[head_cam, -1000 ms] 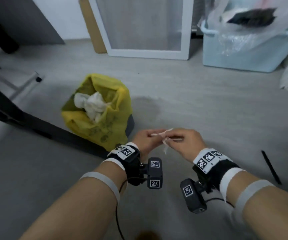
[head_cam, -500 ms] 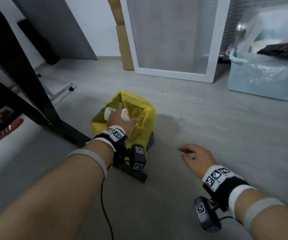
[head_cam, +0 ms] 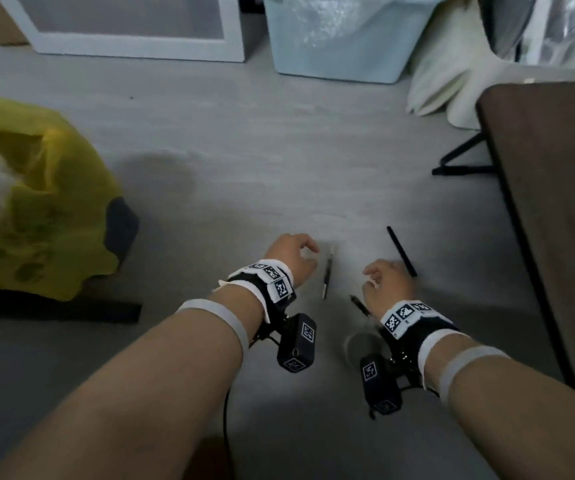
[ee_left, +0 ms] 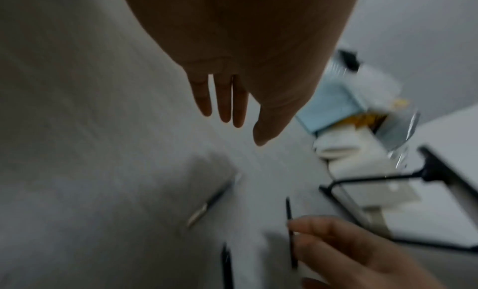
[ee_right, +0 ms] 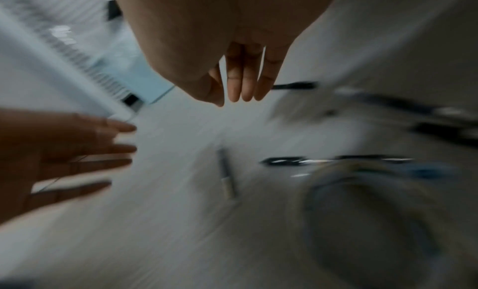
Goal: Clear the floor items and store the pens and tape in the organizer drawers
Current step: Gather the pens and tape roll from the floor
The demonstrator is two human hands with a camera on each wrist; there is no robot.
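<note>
Head view shows the pen-gathering step: both the left hand (head_cam: 291, 259) and right hand (head_cam: 388, 284) hover relaxed and empty over the grey floor (head_cam: 262, 150), flanking a slim silver-tipped pen (head_cam: 327, 275) needing a pinch.

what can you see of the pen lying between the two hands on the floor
The pen is slim, with a dark barrel, a pale clear-looking far end and a silvery near end. It lies flat on the grey floor, nearly in line with the forearms. The left hand hovers just beside it; nothing visibly touches it. The wrist views show it blurred.
</note>
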